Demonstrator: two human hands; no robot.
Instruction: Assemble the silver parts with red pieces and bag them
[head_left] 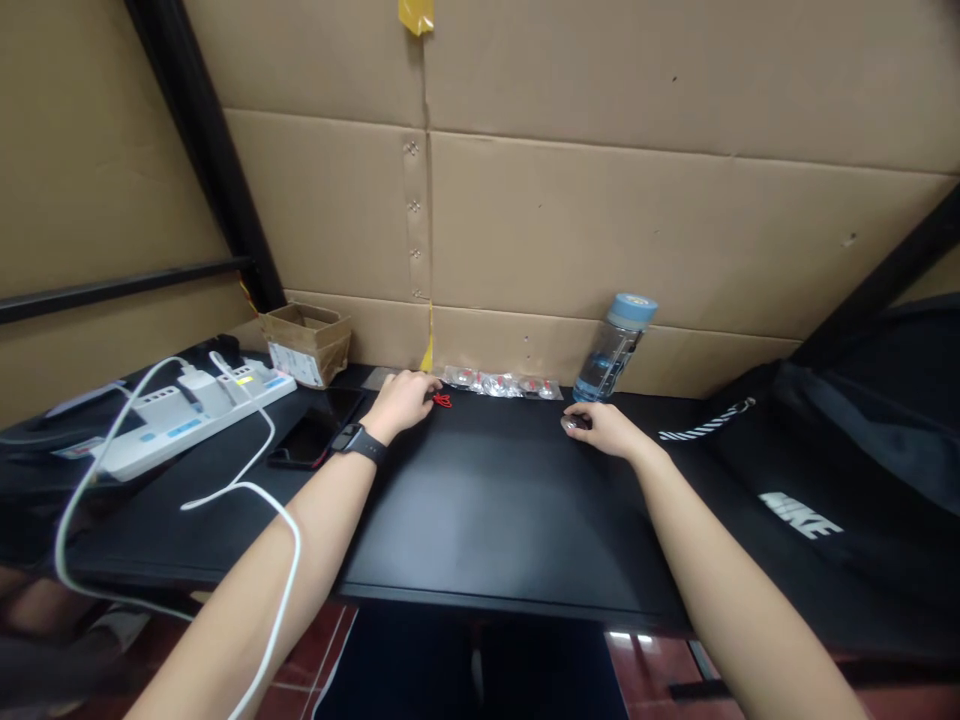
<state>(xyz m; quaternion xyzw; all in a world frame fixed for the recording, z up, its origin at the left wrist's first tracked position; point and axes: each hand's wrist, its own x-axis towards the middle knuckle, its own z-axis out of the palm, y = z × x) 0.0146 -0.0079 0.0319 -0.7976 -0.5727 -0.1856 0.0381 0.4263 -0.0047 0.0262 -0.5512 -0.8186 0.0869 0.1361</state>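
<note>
My left hand (401, 402), with a black watch on its wrist, rests near the back of the black table. Its fingers are bent together at a small looped red cord (444, 401), which pokes out at the fingertips. In front of the blue-lidded water bottle, my right hand (606, 430) pinches a small, round, shiny dark object (574, 423) close to the tabletop; its exact kind is unclear. Between the hands, along the cardboard wall, lies a row of clear plastic packets (499, 384) with silvery round pieces and red bits inside.
A clear water bottle (604, 355) leans toward the cardboard wall (600, 230). On the left are a white power strip (165, 428), an open cardboard box (311, 345), a phone (304, 440) and a white cable (281, 510) crossing my forearm. A black NIKE bag (847, 450) fills the right side.
</note>
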